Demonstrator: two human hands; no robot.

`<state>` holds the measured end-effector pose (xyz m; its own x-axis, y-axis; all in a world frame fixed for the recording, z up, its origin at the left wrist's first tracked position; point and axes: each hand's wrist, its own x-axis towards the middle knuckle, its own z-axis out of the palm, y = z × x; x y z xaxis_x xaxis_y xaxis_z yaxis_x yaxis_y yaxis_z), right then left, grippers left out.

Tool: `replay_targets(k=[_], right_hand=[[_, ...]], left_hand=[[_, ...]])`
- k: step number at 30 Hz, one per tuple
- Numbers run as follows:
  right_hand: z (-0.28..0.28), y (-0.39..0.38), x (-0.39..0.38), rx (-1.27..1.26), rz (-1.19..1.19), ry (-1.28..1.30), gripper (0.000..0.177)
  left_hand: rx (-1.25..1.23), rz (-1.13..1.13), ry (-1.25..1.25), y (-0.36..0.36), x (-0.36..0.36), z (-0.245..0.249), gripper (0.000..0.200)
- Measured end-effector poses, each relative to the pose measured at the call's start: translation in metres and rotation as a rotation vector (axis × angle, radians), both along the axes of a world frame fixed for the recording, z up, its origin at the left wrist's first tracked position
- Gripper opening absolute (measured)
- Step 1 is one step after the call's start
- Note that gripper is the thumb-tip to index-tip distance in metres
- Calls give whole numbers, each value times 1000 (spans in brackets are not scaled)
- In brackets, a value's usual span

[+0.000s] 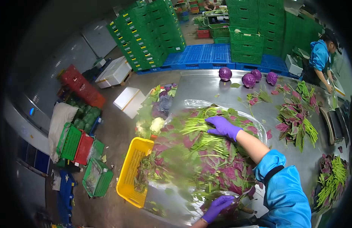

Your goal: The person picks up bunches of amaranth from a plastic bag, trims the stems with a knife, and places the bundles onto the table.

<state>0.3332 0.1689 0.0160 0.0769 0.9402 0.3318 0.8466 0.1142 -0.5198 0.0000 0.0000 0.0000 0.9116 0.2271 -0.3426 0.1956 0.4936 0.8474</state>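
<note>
- My right hand (pixel 224 127), in a purple glove, lies palm down on the pale green stems in the upper part of a large heap of leafy greens (pixel 221 163). The fingers are loosely extended, pointing toward the table's left edge, and the hand is open rather than closed around a bunch.
- My left hand (pixel 218 208), also gloved in purple, is at the near side of the same heap, its fingers pointing right. How far it is open, and whether it has hold of anything, I cannot tell.
- The heap, red-purple and green leaves with long stems, covers the middle of the steel table (pixel 221 91) and reaches toward its near edge. Clear plastic (pixel 198 103) shows around it. Part of the heap's left side is blurred.
- A yellow basket (pixel 127 173) stands at the table's left edge, with greens in its right side.
- Four purple cabbages (pixel 225 74) sit along the far edge.
- To the right of the heap, a smaller bunch (pixel 297 121) lies with its stems toward me; another bunch (pixel 333 182) is near the right edge, closer to me.
- Beyond the far right corner, a person in a blue top (pixel 319 55) bends forward.
</note>
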Motion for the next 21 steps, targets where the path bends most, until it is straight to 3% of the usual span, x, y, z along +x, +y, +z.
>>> replay_targets(k=[2, 3, 6, 9, 13, 19, 21], right_hand=[[3, -6, 12, -109, -11, -102, 54], [-1, 49, -26, -94, -19, -62, 54], [2, 62, -23, -277, -226, -360, 48], [0, 71, -30, -315, -226, -453, 47], [11, 86, -36, -615, -282, -553, 46], [0, 86, -30, -506, -286, -519, 40], [-10, 88, -32, -403, -293, -658, 40]], left_hand=[[-85, 38, -17, -8, 7, -5, 27], [-69, 31, 22, 50, -34, 0, 27], [13, 51, 2, 78, -37, 1, 26], [-96, 93, -38, 106, -42, -2, 27], [-39, 129, -41, 122, -37, -1, 27], [6, 156, -117, 116, -32, -7, 26], [-17, 142, -105, 111, -33, -14, 25]])
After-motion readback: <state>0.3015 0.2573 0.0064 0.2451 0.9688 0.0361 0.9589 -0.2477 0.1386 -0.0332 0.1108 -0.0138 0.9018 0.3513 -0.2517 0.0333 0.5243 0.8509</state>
